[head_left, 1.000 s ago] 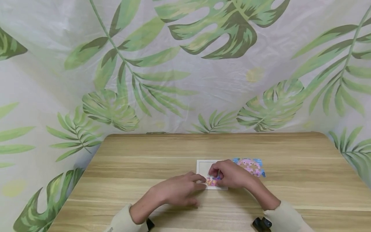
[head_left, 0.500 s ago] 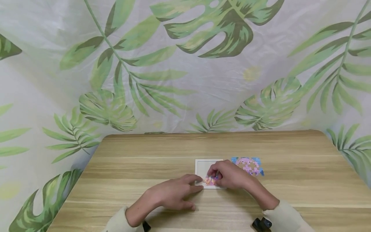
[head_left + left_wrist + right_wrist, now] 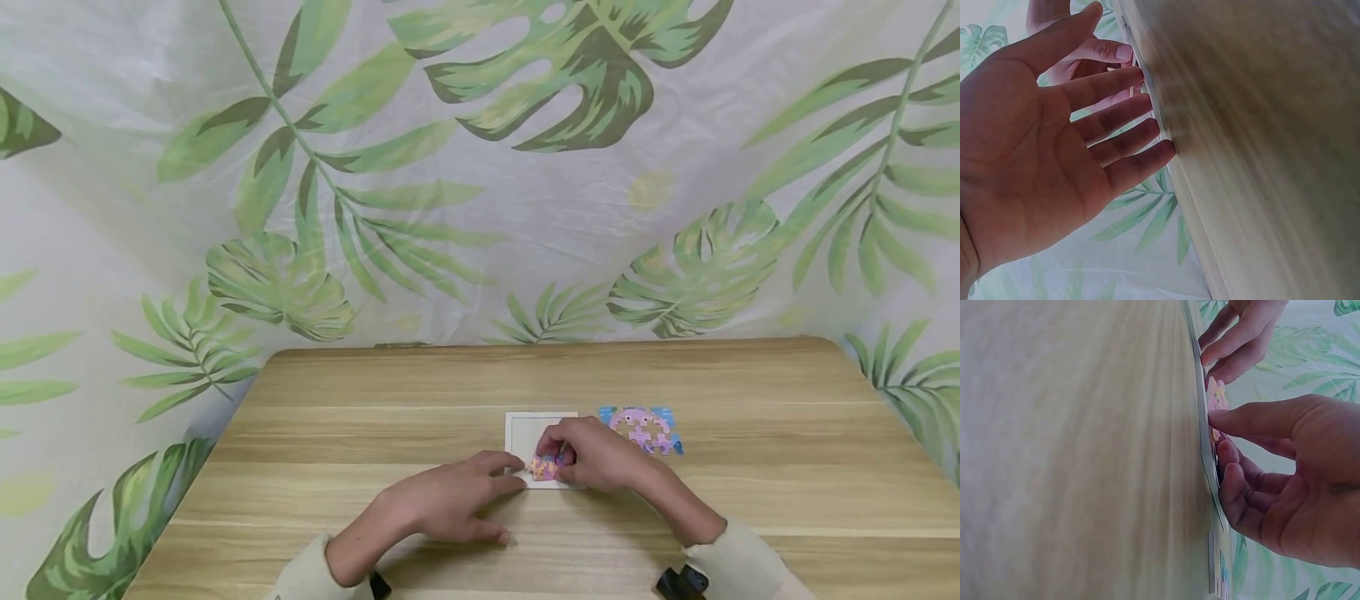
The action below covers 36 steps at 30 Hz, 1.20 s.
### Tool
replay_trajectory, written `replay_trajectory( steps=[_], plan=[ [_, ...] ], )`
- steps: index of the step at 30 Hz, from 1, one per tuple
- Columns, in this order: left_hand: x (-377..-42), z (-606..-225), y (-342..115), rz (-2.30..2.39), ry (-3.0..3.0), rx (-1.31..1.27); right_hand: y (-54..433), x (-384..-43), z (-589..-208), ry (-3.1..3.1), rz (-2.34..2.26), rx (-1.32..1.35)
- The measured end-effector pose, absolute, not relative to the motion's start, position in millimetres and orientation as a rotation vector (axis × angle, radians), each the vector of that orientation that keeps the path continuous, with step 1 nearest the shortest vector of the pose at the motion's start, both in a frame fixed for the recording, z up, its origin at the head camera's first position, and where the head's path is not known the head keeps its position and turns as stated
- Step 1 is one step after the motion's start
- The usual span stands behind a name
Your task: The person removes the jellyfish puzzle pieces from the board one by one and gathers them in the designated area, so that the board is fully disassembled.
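A white puzzle tray (image 3: 525, 427) lies on the table in the head view. Over its front part is a small joined section of yellow-and-pink jigsaw pieces (image 3: 543, 469). My right hand (image 3: 596, 454) pinches this section at its right side between thumb and curled fingers; the right wrist view has the pieces (image 3: 1215, 394) tilted up from the tray. My left hand (image 3: 461, 498) has its fingers extended, fingertips at the tray's left edge and near the pieces' left end. In the left wrist view its palm (image 3: 1029, 144) faces the camera and holds nothing.
A partly assembled pink-and-blue jigsaw (image 3: 642, 430) with an eyed creature lies right of the tray, showing bare gaps. The wooden table (image 3: 360, 392) runs back to a leaf-patterned cloth (image 3: 555, 217).
The pieces in my right hand have tilted up a little from the tray. My left fingers have stayed at the tray's edge, the thumb spreading out. The head view has shifted slightly.
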<state>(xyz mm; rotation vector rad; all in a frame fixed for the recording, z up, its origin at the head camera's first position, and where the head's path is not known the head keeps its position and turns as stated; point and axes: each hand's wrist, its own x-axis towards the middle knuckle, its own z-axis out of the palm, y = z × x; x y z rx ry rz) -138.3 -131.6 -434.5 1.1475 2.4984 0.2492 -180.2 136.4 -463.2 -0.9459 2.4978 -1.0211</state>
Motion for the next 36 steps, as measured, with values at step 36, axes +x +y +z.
replay_trajectory(
  steps=[36],
  plan=[
    [-136, -432, -131, 0.26, 2.496, 1.113, 153, -176, -465, 2.317, -1.245, -0.861]
  ],
)
